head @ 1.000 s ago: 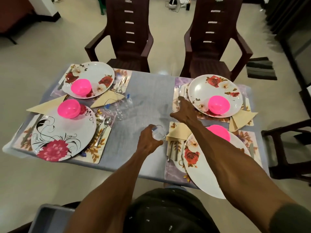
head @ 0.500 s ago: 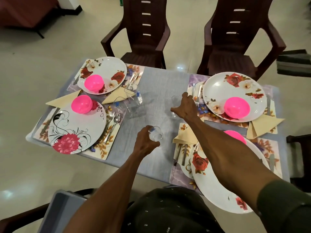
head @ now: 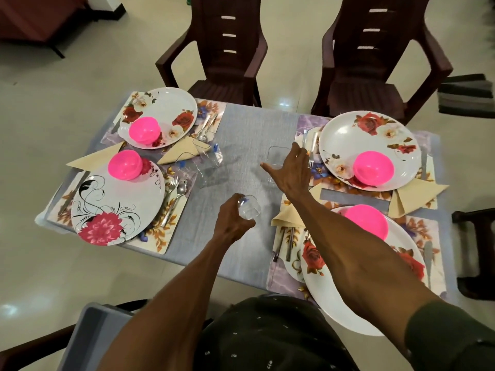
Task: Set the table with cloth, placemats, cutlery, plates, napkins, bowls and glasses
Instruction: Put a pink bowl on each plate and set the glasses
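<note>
A grey cloth (head: 249, 135) covers the table, with floral placemats, four flowered plates, pink bowls, folded yellow napkins and cutlery laid at each place. My left hand (head: 235, 223) grips a small clear glass (head: 249, 207) just above the cloth at the near middle. My right hand (head: 290, 171) reaches further out with thumb and fingers spread. It hovers at a second clear glass (head: 276, 156) that stands on the cloth beside the far right plate (head: 375, 140). Two more clear glasses (head: 210, 155) stand by the left placemats.
Two brown plastic chairs (head: 222, 62) stand at the far side, and another dark chair (head: 474, 236) at the right. A grey bin (head: 88, 333) sits at my lower left. A folded striped mat (head: 466, 100) lies on the floor to the right.
My right hand has opened, its fingers spreading away from the glass by the far right plate. My left hand still holds its glass in about the same spot.
</note>
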